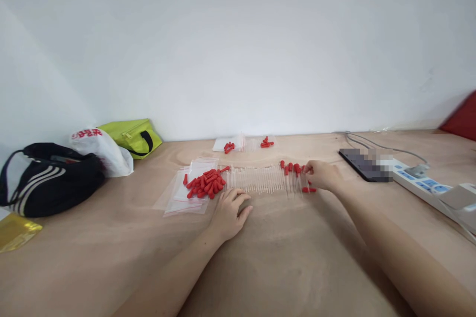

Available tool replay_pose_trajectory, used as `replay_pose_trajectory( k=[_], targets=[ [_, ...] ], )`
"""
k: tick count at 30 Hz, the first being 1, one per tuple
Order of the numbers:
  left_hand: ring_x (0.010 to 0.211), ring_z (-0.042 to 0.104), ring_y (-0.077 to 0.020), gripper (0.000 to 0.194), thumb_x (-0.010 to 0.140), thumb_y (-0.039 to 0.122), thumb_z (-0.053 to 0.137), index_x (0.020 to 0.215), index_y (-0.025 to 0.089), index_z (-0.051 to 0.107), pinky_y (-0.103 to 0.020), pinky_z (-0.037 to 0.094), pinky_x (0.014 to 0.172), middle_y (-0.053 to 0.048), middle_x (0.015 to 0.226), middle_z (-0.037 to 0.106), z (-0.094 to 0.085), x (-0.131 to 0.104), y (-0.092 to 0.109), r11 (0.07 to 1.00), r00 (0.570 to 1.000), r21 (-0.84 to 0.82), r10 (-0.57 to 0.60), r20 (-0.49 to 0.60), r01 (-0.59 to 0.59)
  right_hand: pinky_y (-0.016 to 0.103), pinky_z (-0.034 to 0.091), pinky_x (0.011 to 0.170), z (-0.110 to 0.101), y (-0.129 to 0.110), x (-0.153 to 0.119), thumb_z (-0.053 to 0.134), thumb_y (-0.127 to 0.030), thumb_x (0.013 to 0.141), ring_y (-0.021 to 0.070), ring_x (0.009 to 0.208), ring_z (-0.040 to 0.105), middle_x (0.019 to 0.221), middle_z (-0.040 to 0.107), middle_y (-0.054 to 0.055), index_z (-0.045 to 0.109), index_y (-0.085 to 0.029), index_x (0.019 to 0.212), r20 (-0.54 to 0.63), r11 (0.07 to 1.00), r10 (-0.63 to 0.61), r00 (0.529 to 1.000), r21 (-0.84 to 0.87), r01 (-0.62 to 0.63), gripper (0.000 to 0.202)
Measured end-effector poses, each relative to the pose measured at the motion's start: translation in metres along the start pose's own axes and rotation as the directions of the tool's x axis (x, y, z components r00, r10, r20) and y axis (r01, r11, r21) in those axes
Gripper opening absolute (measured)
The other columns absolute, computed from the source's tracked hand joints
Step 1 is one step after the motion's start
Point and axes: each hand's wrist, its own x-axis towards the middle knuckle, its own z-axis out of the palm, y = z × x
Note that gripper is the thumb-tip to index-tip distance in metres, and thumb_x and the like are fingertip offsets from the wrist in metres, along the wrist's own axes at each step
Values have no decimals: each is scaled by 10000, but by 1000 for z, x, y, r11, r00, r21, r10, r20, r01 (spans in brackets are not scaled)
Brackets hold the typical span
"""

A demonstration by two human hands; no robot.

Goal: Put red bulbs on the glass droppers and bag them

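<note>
A row of thin clear tubes (256,180) lies side by side on the wooden table. Several tubes at its right end carry red rubber bulbs (296,168). My right hand (322,174) is there, its fingertips pinched at a red bulb on a tube. My left hand (231,214) rests on the table below the left end of the row, fingers apart and holding nothing. Just up and left of it, a pile of loose red bulbs (205,183) sits on clear plastic zip bags (174,204). One more red bulb (309,190) lies below my right hand.
Two small bags with red bulbs (229,147) lie by the wall. On the left are a black bag (55,183), a white plastic bag (107,151) and a green bag (130,133). A phone (357,163) and a power strip (420,181) with cables are on the right.
</note>
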Motion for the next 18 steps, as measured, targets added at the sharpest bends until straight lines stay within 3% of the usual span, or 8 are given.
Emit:
replay_pose_trajectory(
  k=[3,6,13,18],
  targets=[
    [931,510,-219,133,750,214,559,876,206,600,-398,372,832,-45,954,581,1,0,0,1000,1000,24,-10,-27,11,238,348,550,-9,19,2,578,-163,569,165,651,572,690,638,6,639,-221,679,201,995,-96,975,44,89,139],
    [925,505,-227,117,738,223,575,851,215,608,-406,352,817,-41,935,585,1,0,0,996,997,73,-37,-67,42,216,337,498,-9,22,1,632,-153,501,148,599,554,625,614,-11,648,-215,638,285,992,-122,951,76,104,151],
    [930,492,-240,121,746,261,573,857,230,612,-404,320,780,-47,970,582,1,1,-2,974,981,169,-127,-149,152,216,305,458,-15,13,-6,627,-179,508,135,539,532,523,568,-14,590,-194,498,308,992,-124,943,55,112,42],
    [899,486,-252,142,742,326,570,826,222,621,-398,319,755,-58,916,588,-5,17,-13,903,936,281,-264,-232,324,227,284,430,-34,13,-12,653,-179,493,143,509,524,528,561,1,564,-194,493,264,998,-52,963,-23,60,90]
  ],
)
